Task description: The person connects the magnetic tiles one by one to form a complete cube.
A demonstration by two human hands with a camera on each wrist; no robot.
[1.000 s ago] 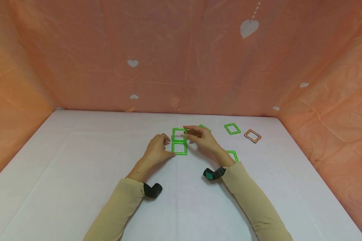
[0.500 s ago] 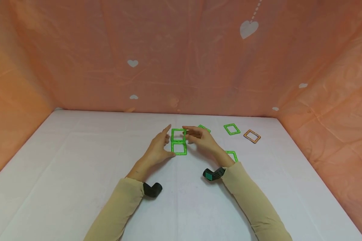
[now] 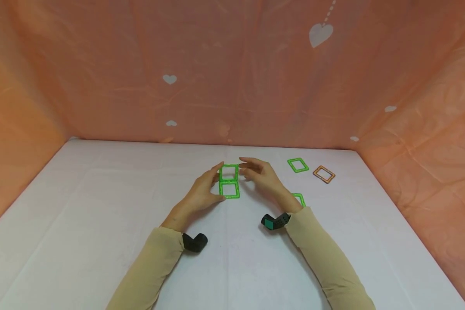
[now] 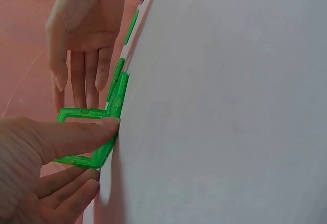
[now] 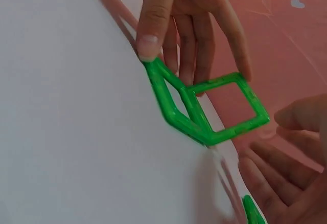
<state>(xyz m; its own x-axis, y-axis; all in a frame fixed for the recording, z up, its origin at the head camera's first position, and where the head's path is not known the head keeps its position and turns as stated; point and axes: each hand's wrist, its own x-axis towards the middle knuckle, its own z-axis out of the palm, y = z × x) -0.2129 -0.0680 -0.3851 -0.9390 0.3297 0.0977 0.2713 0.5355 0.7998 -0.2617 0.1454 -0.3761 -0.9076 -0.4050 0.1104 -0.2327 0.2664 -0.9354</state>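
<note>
Two green square magnetic tiles stand joined at one edge: a flat tile (image 3: 232, 196) on the table and an upright tile (image 3: 229, 165) rising from its far edge. My left hand (image 3: 201, 189) holds the pair from the left. Its thumb (image 5: 149, 42) presses a near corner of the flat tile, and its index fingertip touches the upright tile's top corner in the right wrist view. My right hand (image 3: 265, 176) hovers just right of the upright tile, fingers loosely bent and holding nothing. In the right wrist view a small gap shows between its fingertips and the upright tile (image 5: 238, 130).
At the right back lie a green tile (image 3: 295, 159) and an orange tile (image 3: 318, 170). Another green tile (image 3: 302, 200) is partly hidden under my right wrist. The white table (image 3: 100, 206) meets an orange cloth wall (image 3: 201, 107) behind.
My left index finger has straightened up and come to the upright tile's top corner. My right hand has drawn slightly right, off that tile, and now hides the green tile behind it.
</note>
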